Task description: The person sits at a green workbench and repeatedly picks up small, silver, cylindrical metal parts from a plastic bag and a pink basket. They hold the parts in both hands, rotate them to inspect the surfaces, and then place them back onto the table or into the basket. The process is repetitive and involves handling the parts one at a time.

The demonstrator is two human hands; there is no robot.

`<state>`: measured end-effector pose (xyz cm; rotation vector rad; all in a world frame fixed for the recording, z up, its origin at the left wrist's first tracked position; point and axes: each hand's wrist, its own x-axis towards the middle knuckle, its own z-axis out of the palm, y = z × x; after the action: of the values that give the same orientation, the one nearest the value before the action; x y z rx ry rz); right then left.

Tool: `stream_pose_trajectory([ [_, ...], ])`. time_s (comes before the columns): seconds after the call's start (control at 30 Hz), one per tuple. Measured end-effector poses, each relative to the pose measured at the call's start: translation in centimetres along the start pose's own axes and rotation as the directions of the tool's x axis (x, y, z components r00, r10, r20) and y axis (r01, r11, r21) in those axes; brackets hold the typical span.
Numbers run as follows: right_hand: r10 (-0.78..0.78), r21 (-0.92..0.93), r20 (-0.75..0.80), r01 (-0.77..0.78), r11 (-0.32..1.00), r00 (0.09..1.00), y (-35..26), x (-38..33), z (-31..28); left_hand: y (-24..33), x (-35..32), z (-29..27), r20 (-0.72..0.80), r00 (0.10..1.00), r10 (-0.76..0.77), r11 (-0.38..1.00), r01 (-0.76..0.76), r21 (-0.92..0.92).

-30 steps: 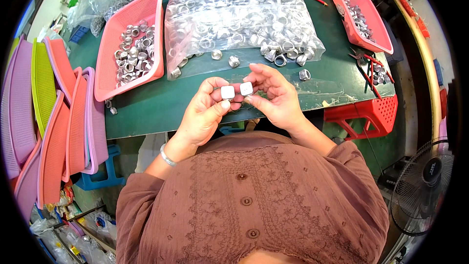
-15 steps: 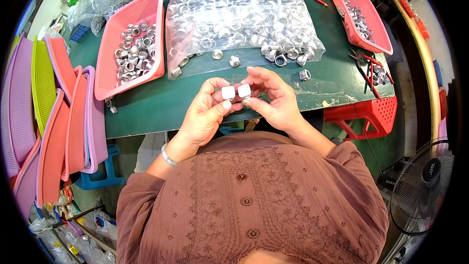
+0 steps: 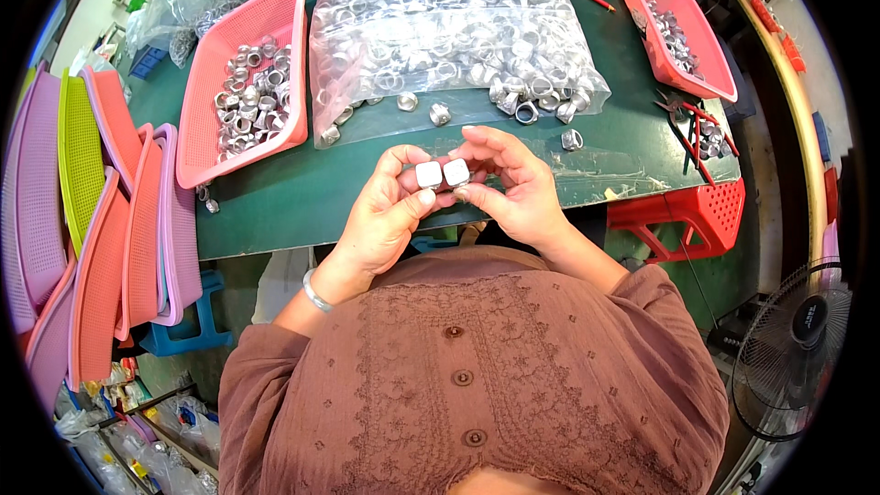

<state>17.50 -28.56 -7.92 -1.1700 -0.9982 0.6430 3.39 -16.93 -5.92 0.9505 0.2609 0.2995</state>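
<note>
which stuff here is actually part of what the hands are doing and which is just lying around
In use:
- left hand holding a small metal piece
- right hand holding a second metal piece
- clear bag of metal rings
- pink basket of rings

Lying about:
- second pink basket
- red pliers
- stacked trays
- red stool
- fan

Green table [image 3: 302, 197] carries 2 pink baskets [image 3: 206, 128] of metal rings, a clear ring-filled bag [image 3: 440, 27], red pliers [image 3: 697, 124]

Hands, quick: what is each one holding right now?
Left hand: closed on a small silver metal piece.
Right hand: closed on a second silver metal piece, held against the first.
</note>
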Motion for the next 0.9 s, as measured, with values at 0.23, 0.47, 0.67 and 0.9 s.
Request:
stream_pose_trajectory([
  [0.23, -0.046, -0.078, -0.024, 0.044, 0.996, 0.999, 0.3, 0.0, 0.1, -0.3, 0.2, 0.2, 0.018, 1.000, -0.010, 1.000, 0.010, -0.019],
  [0.47, -0.184, -0.421, 0.055, 0.190, 0.887, 0.981, -1.7, 0.2, -0.5, -0.4, 1.1, 1.4, 0.039, 0.989, -0.143, 0.978, 0.147, -0.149],
  [0.67, -0.402, -0.735, -0.050, 0.239, 0.634, 0.914, -2.9, -0.5, -5.2, -0.4, 1.6, 0.2, -0.010, 0.970, -0.241, 0.955, 0.236, -0.180],
  [0.9, -0.246, -0.807, -0.207, -0.024, 0.590, 0.947, -2.8, -2.1, -10.2, -0.2, 2.0, 1.2, -0.069, 0.961, -0.267, 0.955, 0.254, -0.151],
])
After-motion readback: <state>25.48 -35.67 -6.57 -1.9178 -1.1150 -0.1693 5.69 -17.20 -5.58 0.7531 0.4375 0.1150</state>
